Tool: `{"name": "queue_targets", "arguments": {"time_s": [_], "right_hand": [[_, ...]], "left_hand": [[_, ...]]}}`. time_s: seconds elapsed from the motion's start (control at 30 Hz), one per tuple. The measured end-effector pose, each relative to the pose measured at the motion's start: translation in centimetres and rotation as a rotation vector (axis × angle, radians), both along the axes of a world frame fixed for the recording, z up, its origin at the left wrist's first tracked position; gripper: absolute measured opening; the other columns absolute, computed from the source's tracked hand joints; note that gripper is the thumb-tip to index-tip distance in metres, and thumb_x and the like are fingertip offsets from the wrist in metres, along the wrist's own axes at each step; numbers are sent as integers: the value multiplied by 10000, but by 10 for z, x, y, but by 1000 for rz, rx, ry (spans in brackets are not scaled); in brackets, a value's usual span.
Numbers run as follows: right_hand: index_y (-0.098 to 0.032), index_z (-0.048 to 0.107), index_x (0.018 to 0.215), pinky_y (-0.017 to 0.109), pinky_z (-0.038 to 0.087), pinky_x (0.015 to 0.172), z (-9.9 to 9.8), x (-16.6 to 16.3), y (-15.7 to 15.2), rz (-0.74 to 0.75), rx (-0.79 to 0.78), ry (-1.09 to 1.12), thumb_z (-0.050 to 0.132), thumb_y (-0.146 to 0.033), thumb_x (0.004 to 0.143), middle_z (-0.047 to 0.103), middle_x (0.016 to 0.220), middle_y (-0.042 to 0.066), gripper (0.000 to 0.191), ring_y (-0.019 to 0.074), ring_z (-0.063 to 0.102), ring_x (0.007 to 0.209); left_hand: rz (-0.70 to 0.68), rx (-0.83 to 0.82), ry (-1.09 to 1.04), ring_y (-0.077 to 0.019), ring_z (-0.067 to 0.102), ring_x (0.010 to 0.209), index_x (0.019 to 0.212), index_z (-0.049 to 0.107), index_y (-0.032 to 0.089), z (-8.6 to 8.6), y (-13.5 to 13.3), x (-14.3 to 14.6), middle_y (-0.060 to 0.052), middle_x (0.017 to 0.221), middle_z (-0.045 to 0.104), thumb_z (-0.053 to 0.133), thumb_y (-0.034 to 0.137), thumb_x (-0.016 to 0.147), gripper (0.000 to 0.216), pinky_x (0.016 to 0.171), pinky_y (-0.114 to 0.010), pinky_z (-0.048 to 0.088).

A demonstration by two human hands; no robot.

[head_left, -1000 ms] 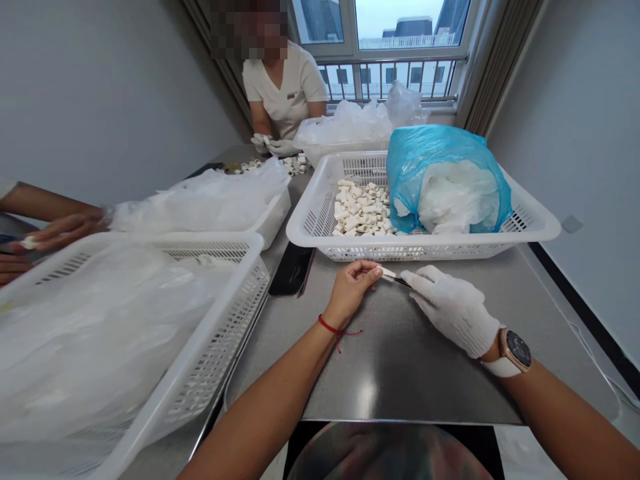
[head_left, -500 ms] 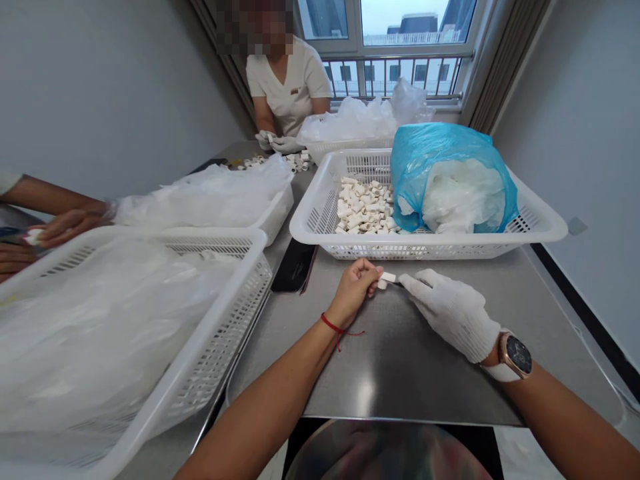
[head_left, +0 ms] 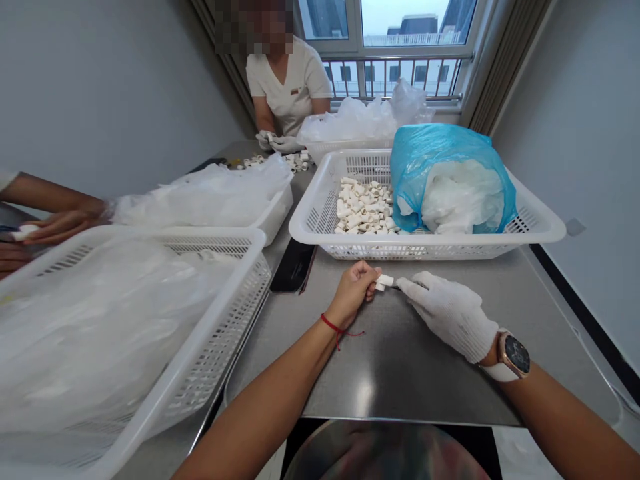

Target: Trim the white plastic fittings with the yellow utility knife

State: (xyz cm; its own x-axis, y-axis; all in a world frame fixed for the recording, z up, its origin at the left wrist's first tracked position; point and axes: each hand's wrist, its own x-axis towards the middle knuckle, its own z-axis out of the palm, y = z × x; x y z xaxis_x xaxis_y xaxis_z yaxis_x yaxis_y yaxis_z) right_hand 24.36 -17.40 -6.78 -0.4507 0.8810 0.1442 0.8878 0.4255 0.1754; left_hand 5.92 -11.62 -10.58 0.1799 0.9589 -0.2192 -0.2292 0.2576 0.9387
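My bare left hand (head_left: 354, 288) pinches a small white tubular fitting (head_left: 385, 282) between thumb and fingers, above the metal table (head_left: 360, 360). It looks like a short tee, though part of it is hidden by the fingers. My gloved right hand (head_left: 447, 312) is closed on a thin dark tool (head_left: 397, 287). Only its narrow tip shows, reaching the right side of the fitting; its exact kind is hidden. Just beyond my hands is a white plastic basket (head_left: 430, 250) holding a heap of similar white fittings (head_left: 364, 207) and a blue plastic bag (head_left: 445, 140).
Left of my arm stands another white basket (head_left: 225, 320) with clear plastic bags. A black phone (head_left: 293, 267) lies between the baskets. A co-worker (head_left: 289, 80) with white gloves sits at the far end. Another person's hands (head_left: 65, 227) work at the left.
The fitting has turned slightly and shifted a little left in my left hand. My right hand and the tool tip have moved slightly with it. The hands at the left edge have shifted.
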Motion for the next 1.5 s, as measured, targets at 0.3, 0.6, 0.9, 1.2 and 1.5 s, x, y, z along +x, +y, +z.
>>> {"name": "queue_targets", "arguments": {"time_s": [0.3,0.6,0.9,1.2,1.5], "right_hand": [[-337,517,1288,286,187,466,-2,-1,-1,8,17,9,405,-234,958,649,982,12,364,123,556,642],[-358,507,1293,289,183,463,-2,-2,0,-14,-27,6,379,-266,974,640,979,7,356,122,555,633],[-364,521,1283,262,259,470,2,15,11,-162,-140,103,398,-386,967,598,1096,5,339,138,603,688],[-268,645,1125,298,383,581,-10,39,28,-284,-170,-11,325,-374,989,611,943,88,364,234,619,800],[-219,670,1039,307,485,859,-19,17,23,213,164,686,500,-299,937,619,1102,87,214,192,592,1012]], "left_hand": [[-5,-12,-9,-27,313,358,628,416,192,0,0,0,88,435,422,730,352,676,356,379,-157,217],[3,-21,-24,-31,319,361,632,420,191,-2,2,-2,85,435,430,729,352,681,352,378,-157,225],[-14,-140,-242,-34,385,430,651,429,175,2,9,-10,67,513,468,784,289,631,373,418,-142,281],[-217,-216,-393,-60,481,515,688,511,147,3,-2,-4,18,597,532,738,230,728,245,475,-153,395],[-264,-213,-362,-63,524,554,751,517,153,1,-8,1,19,633,555,777,280,714,291,526,-157,440]]}}
